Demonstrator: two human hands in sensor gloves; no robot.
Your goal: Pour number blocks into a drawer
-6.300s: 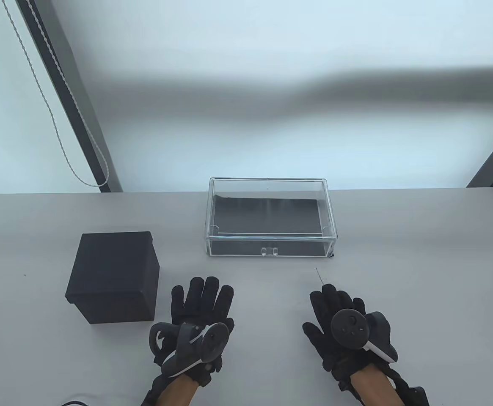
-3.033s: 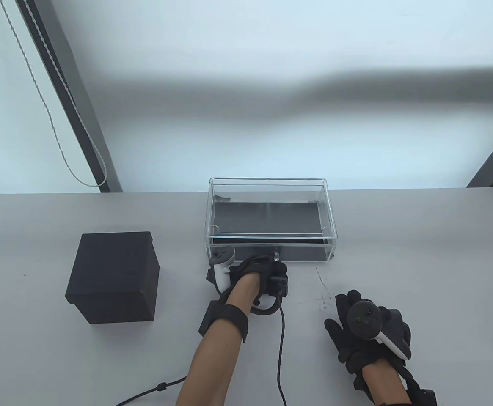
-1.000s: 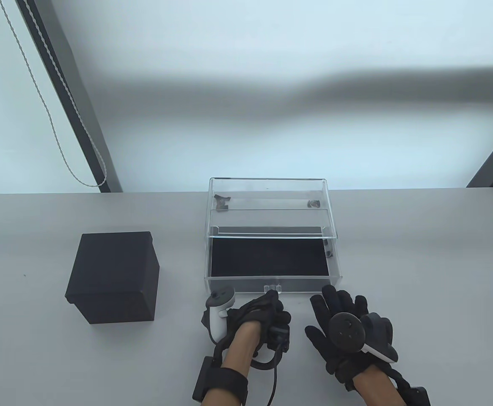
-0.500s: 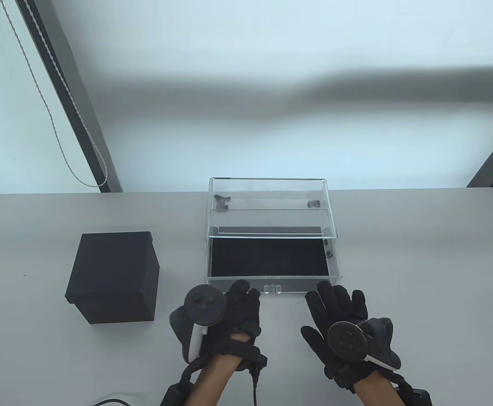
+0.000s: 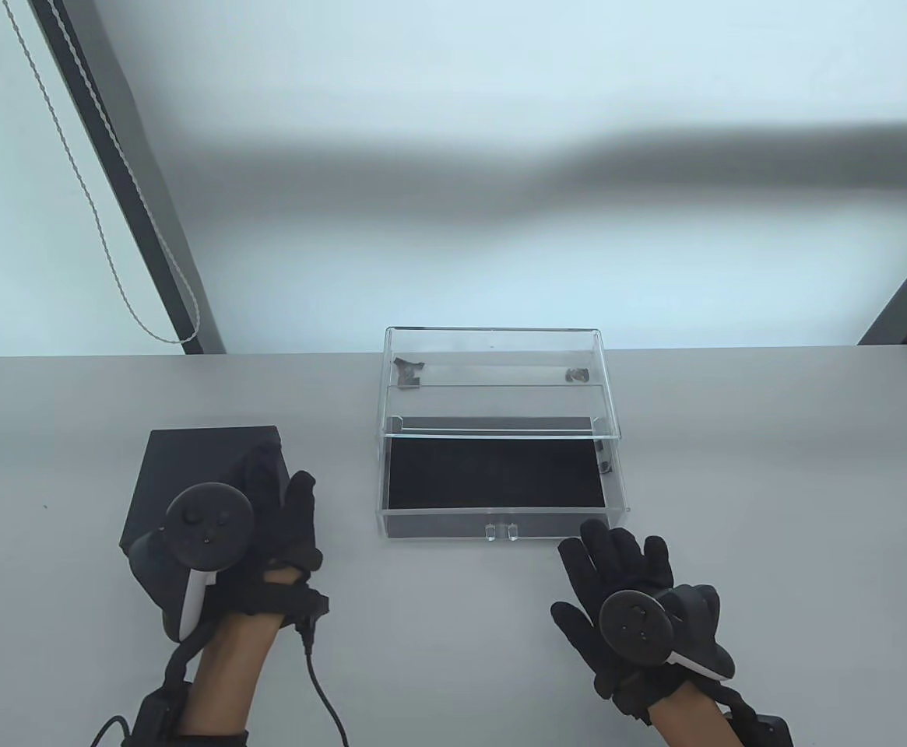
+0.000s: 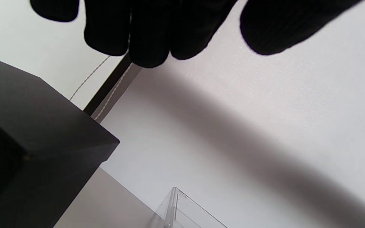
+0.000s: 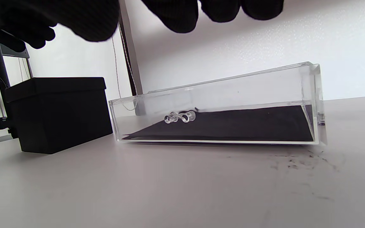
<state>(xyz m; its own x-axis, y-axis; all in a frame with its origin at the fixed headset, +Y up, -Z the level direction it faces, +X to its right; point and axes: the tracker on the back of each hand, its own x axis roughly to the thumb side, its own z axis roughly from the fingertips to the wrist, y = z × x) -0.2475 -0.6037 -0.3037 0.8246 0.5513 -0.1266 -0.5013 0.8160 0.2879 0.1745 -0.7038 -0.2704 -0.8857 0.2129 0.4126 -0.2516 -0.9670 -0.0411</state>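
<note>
A black lidded box (image 5: 188,459) stands on the table's left; its lid is on and no number blocks show. My left hand (image 5: 275,476) hovers open over the box's near right corner; in the left wrist view its fingers (image 6: 150,38) hang above the box (image 6: 27,142) without touching it. The clear drawer (image 5: 492,475) with a black liner is pulled out of its clear case (image 5: 492,366) and lies empty. My right hand (image 5: 616,554) rests flat and open on the table just in front of the drawer's right front corner, holding nothing. The right wrist view shows the drawer (image 7: 233,123) and its clear handle (image 7: 180,117).
The grey table (image 5: 772,467) ends at a white wall behind the case. A dark frame post with a bead cord (image 5: 122,202) leans at the back left. My left glove's cable (image 5: 321,685) trails on the table near the front edge. Faint scuff marks (image 7: 303,158) lie by the drawer's right end.
My left hand pulled the drawer out by its handle, let go, and has moved left to above the black box. My right hand has stayed resting in front of the drawer.
</note>
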